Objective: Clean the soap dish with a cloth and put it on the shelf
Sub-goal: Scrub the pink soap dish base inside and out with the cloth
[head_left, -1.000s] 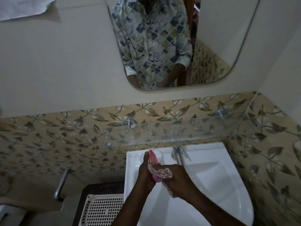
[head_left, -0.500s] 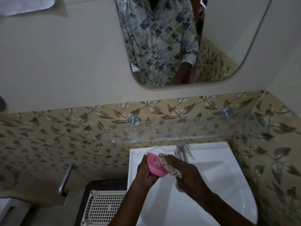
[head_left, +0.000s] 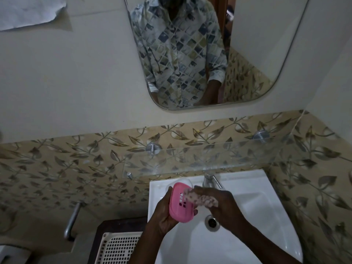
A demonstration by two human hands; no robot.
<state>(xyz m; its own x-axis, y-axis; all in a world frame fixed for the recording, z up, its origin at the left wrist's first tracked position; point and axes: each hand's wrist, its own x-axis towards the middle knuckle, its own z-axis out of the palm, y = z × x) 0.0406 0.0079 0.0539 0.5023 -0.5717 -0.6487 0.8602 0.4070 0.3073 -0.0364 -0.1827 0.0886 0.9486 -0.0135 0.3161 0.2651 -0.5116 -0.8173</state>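
A pink soap dish (head_left: 179, 205) with small slots in its bottom is held over the white sink (head_left: 253, 212) by my left hand (head_left: 163, 216), which grips it from the left and below. My right hand (head_left: 224, 204) presses a small pink patterned cloth (head_left: 200, 198) against the dish's upper right part. The dish faces me with its flat side tilted up. A clear glass shelf (head_left: 219, 155) on two metal pegs runs along the tiled wall just above the sink.
A chrome tap (head_left: 208, 179) stands at the back of the sink, the drain (head_left: 211, 222) below my right hand. A cream perforated basket (head_left: 118, 246) sits on a dark stand at the lower left. A mirror (head_left: 219, 50) hangs above.
The dish has turned from edge-on to its flat slotted side facing me. The cloth has slid from the lower part of the dish to its upper right. Both hands shifted slightly.
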